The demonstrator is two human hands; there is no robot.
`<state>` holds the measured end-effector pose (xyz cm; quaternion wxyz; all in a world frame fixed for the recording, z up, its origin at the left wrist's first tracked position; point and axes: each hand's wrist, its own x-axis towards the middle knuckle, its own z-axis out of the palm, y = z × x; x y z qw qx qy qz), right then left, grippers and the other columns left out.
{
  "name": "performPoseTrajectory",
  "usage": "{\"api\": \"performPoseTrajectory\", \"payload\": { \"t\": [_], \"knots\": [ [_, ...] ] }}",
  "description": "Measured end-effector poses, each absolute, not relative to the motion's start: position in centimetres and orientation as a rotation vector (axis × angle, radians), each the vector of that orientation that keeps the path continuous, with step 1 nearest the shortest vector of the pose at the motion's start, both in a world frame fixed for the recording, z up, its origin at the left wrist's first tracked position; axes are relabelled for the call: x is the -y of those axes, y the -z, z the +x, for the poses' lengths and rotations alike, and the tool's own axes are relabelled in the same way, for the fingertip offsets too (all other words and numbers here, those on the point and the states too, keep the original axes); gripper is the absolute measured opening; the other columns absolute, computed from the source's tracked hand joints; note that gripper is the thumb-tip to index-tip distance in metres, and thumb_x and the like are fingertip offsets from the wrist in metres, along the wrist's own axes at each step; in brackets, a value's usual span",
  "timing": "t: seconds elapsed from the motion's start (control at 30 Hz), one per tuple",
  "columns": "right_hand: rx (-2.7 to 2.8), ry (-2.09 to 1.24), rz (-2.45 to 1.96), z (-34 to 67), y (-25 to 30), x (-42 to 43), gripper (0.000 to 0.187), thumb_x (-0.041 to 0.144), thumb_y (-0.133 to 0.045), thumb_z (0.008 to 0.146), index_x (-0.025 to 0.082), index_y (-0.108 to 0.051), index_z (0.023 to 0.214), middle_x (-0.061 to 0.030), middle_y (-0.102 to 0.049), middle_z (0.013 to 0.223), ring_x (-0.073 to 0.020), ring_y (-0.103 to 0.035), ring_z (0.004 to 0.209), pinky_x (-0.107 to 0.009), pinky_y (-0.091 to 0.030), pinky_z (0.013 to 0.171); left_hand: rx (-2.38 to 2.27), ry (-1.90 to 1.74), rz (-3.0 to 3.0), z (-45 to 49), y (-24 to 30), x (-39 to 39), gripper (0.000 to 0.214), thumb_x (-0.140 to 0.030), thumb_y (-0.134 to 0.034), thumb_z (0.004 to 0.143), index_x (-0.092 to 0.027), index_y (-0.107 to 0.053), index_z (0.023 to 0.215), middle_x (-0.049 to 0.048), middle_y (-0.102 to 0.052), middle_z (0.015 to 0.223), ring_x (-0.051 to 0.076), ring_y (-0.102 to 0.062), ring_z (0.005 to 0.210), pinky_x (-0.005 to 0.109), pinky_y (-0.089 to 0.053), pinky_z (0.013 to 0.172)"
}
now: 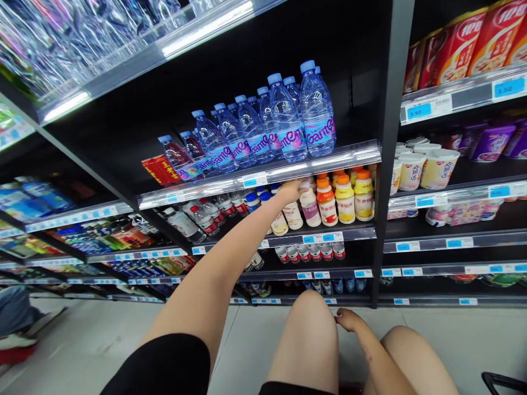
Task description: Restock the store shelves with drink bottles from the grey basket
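My left hand (291, 190) reaches in under a shelf edge, its fingers closed around the top of a milk drink bottle (311, 211) with a purple label. The bottle stands upright in the front row. To its right are milk drink bottles with orange caps (326, 206) and yellow caps (345, 204). Cream-coloured bottles (292, 215) stand on its left, partly behind my forearm. Low beside my bent knee (310, 329), my right hand (348, 319) has its fingers curled together, with nothing visible in them.
Above my left hand, a shelf (321, 162) carries several water bottles (284, 123) and a red box (160, 170). Small cans (315, 252) stand one shelf below. A dark upright (389, 137) separates cups (438, 167) on the right. Another person's leg (16, 312) is at far left.
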<state>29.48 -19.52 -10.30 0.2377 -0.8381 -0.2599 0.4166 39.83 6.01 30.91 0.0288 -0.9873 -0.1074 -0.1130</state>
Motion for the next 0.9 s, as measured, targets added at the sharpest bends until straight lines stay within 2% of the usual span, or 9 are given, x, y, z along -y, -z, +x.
{"api": "performPoseTrajectory", "payload": {
  "t": [0.17, 0.23, 0.33, 0.47, 0.6, 0.9],
  "knots": [
    [0.728, -1.189, -2.298, 29.5, 10.7, 19.4, 0.037, 0.027, -0.054, 0.092, 0.009, -0.071, 0.119, -0.0167, -0.074, 0.104, -0.0233, -0.069, 0.082, -0.028, -0.046, 0.065, 0.264, 0.332, -3.062, 38.2, -31.4, -5.8, 0.046, -0.036, -0.059, 0.097, -0.022, -0.057, 0.141, 0.006, -0.071, 0.128, 0.023, -0.066, 0.113, 0.03, -0.049, 0.103],
    [0.733, -1.204, -2.299, 29.5, 10.7, 19.2, 0.038, 0.027, -0.054, 0.093, 0.008, -0.07, 0.121, -0.0171, -0.074, 0.105, -0.0222, -0.069, 0.08, -0.027, -0.045, 0.064, 0.307, 0.326, -3.053, 37.9, -31.6, -5.8, 0.043, -0.039, -0.052, 0.101, -0.023, -0.058, 0.14, 0.0057, -0.072, 0.124, 0.023, -0.068, 0.11, 0.029, -0.05, 0.1],
    [0.747, -1.222, -2.293, 29.5, 10.5, 19.1, 0.04, 0.027, -0.053, 0.094, 0.006, -0.069, 0.125, -0.0185, -0.073, 0.11, -0.0214, -0.069, 0.08, -0.027, -0.046, 0.066, 0.454, 0.338, -2.996, 37.9, -32.2, -6.4, 0.04, -0.037, -0.041, 0.105, -0.023, -0.058, 0.139, 0.0081, -0.071, 0.125, 0.026, -0.065, 0.117, 0.035, -0.045, 0.107],
    [0.762, -1.224, -2.301, 29.4, 10.2, 19.1, 0.044, 0.027, -0.052, 0.096, 0.002, -0.066, 0.129, -0.0205, -0.073, 0.111, -0.0219, -0.069, 0.08, -0.028, -0.045, 0.067, 0.563, 0.283, -2.922, 37.6, -32.5, -7.6, 0.035, -0.03, -0.05, 0.101, -0.019, -0.062, 0.132, 0.011, -0.072, 0.122, 0.029, -0.061, 0.123, 0.038, -0.041, 0.11],
    [0.769, -1.217, -2.314, 29.4, 10.0, 19.3, 0.042, 0.029, -0.051, 0.097, 0.003, -0.069, 0.124, -0.0196, -0.074, 0.106, -0.0221, -0.07, 0.077, -0.027, -0.044, 0.065, 0.511, 0.244, -2.904, 36.7, -32.1, -7.9, 0.034, -0.028, -0.046, 0.103, -0.014, -0.065, 0.127, 0.0147, -0.07, 0.127, 0.027, -0.065, 0.117, 0.033, -0.047, 0.103],
    [0.75, -1.214, -2.334, 29.4, 11.2, 19.6, 0.037, 0.029, -0.053, 0.097, 0.007, -0.07, 0.122, -0.0152, -0.075, 0.108, -0.0228, -0.071, 0.082, -0.027, -0.046, 0.067, 0.349, 0.326, -2.891, 35.0, -31.7, -7.4, 0.039, -0.037, -0.042, 0.105, -0.018, -0.063, 0.133, 0.0097, -0.069, 0.131, 0.024, -0.063, 0.121, 0.031, -0.046, 0.106]
  ]
}}
